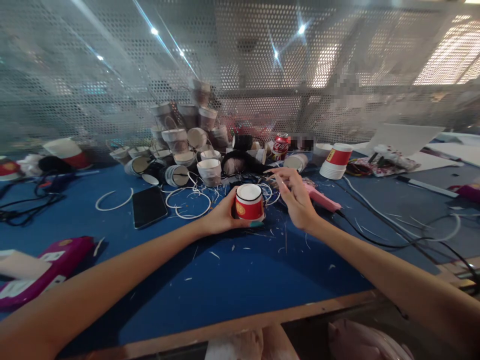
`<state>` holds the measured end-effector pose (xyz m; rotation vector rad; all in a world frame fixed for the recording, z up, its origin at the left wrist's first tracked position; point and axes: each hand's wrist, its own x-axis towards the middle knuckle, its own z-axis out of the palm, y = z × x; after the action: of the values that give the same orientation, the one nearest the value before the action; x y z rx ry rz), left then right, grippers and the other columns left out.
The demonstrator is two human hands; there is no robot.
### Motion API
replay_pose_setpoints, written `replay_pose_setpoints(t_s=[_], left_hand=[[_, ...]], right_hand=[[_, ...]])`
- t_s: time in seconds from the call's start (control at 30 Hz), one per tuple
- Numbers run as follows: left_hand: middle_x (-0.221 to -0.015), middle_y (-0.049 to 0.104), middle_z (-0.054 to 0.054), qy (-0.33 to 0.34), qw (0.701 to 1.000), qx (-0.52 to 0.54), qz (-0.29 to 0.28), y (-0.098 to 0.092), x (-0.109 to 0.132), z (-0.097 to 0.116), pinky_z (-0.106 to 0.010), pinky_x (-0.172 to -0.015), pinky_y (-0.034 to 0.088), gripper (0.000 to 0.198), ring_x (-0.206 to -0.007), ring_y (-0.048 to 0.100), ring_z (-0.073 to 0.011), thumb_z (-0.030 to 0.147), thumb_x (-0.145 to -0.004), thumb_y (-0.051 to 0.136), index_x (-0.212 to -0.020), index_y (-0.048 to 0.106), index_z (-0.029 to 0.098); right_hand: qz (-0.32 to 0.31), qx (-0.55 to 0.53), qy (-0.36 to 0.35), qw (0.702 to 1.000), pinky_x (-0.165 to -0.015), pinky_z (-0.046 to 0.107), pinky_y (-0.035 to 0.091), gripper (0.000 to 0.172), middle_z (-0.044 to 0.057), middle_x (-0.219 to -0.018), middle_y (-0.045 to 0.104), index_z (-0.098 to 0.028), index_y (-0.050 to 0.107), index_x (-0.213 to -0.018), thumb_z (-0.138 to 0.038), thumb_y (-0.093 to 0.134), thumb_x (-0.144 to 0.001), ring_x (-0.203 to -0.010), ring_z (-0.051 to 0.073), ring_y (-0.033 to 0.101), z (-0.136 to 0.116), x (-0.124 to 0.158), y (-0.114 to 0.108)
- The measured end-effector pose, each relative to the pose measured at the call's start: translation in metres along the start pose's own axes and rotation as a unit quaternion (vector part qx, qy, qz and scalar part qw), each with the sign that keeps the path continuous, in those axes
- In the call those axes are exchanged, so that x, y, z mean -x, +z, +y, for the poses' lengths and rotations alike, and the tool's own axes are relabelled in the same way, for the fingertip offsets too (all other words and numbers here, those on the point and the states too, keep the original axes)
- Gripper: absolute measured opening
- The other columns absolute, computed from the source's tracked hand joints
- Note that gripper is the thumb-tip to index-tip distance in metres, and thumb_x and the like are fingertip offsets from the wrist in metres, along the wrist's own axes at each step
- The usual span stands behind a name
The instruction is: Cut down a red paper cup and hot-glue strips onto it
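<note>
My left hand (pixel 223 212) is wrapped round a red and white paper cup (pixel 250 207), which stands upside down on the blue table. A thin black band rings the cup's upper end, and the thumb presses low on its near side. To the right, my right hand (pixel 296 197) is raised beside the cup, not touching it. Its fingers are bent forward and apart, and I make out nothing held in them. A pink glue gun (pixel 322 197) with a black cable lies just behind and right of that hand.
Small handled paper-cup buckets (pixel 176 142) are piled at the back, near white cord loops (pixel 187 202). A phone (pixel 149 206) and a purple packet (pixel 48 270) lie left. Stacked cups (pixel 336 161) and a red can (pixel 280 146) stand back right. White scraps litter the table.
</note>
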<state>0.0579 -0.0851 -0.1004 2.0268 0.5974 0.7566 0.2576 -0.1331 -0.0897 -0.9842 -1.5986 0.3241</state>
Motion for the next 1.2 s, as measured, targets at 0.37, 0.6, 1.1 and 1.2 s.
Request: replay_pose_setpoints(t_s=[0.37, 0.6, 1.1, 1.2], left_hand=[[-0.117, 0.053, -0.011, 0.026, 0.986, -0.106, 0.129, -0.003, -0.001, -0.009, -0.046, -0.099, 0.035, 0.07, -0.112, 0.05, -0.0271, 0.034, -0.06, 0.075, -0.117, 0.036, 0.02], [-0.113, 0.055, -0.01, 0.023, 0.984, -0.101, 0.142, -0.002, 0.0, -0.007, -0.042, -0.094, 0.04, 0.067, -0.106, 0.053, -0.0248, 0.033, -0.06, 0.075, -0.114, 0.037, 0.019], [-0.11, 0.057, -0.008, 0.036, 0.98, -0.109, 0.166, -0.001, -0.002, -0.006, -0.039, -0.09, 0.042, 0.064, -0.102, 0.056, -0.0227, 0.03, -0.06, 0.076, -0.111, 0.039, 0.019], [-0.108, 0.057, -0.007, 0.039, 0.978, -0.111, 0.171, -0.001, -0.002, -0.007, -0.038, -0.09, 0.043, 0.063, -0.101, 0.056, -0.0222, 0.03, -0.06, 0.076, -0.11, 0.039, 0.02]], right_hand=[[-0.056, -0.015, -0.058, 0.997, -0.084, 0.04, 0.037, 0.022, 0.005, -0.083, 0.061, -0.023, 0.057, -0.077, -0.031, 0.039, -0.088, -0.088, 0.021, 0.048, -0.002, 0.004, -0.008], [-0.058, -0.068, -0.045, 0.995, -0.083, 0.039, 0.038, 0.029, 0.005, -0.074, 0.057, -0.022, 0.061, -0.066, -0.034, 0.042, -0.086, -0.089, 0.022, 0.049, 0.0, 0.007, -0.008], [-0.072, -0.168, -0.014, 0.983, -0.089, 0.039, 0.037, 0.031, 0.005, -0.078, 0.063, -0.021, 0.065, -0.07, -0.029, 0.041, -0.087, -0.095, 0.021, 0.052, 0.006, 0.011, -0.003], [-0.107, -0.173, -0.017, 0.979, -0.091, 0.04, 0.036, 0.032, 0.005, -0.069, 0.064, -0.022, 0.066, -0.069, -0.029, 0.041, -0.087, -0.098, 0.022, 0.05, 0.001, 0.012, -0.002]])
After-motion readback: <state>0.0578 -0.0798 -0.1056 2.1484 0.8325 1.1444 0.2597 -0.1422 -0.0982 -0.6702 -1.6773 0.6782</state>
